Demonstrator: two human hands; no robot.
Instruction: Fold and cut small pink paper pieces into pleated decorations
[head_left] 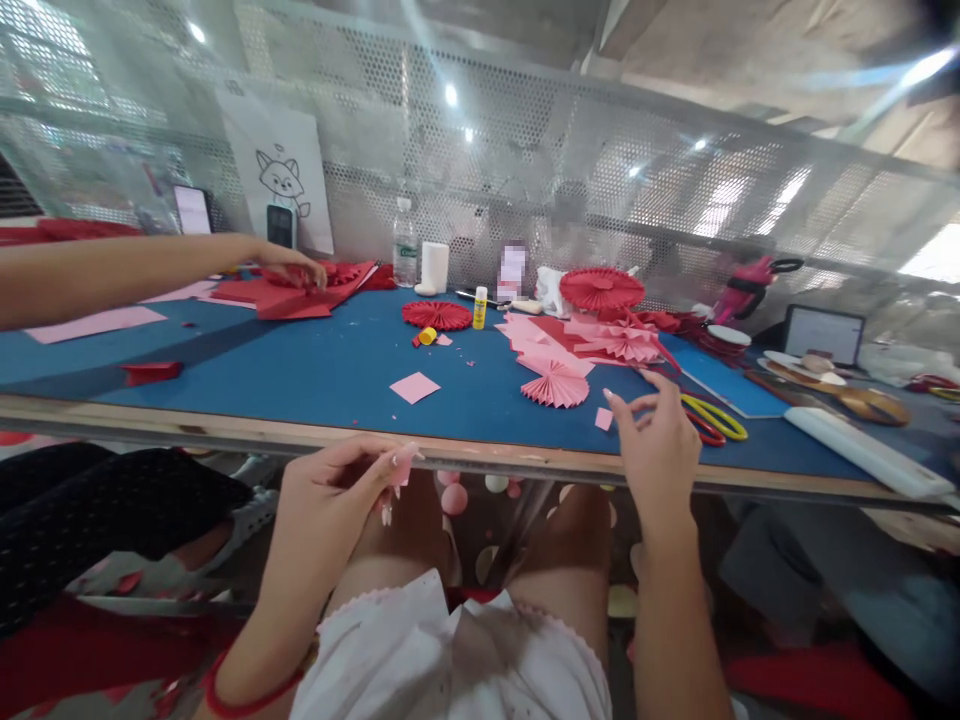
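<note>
My left hand [341, 500] pinches a small piece of pink paper [403, 468] in front of the table's near edge. Over the right part of the table, my right hand [658, 440] has its fingers apart and nothing in them. Just left of its fingertips lies a small pink paper square [603, 419]. Scissors [714, 417] with yellow handles lie partly behind that hand. Farther in is a pleated pink paper fan [556, 384]. A larger pink square [415, 387] rests on the blue tabletop between my hands.
At the left, another person's hand [296, 268] reaches over red paper [292, 300]. A red pleated rosette [437, 316], a glue stick [480, 308] and its yellow cap [427, 336] stand or lie mid-table. A water bottle [405, 243] is at the back; a white bar [866, 450] lies far right.
</note>
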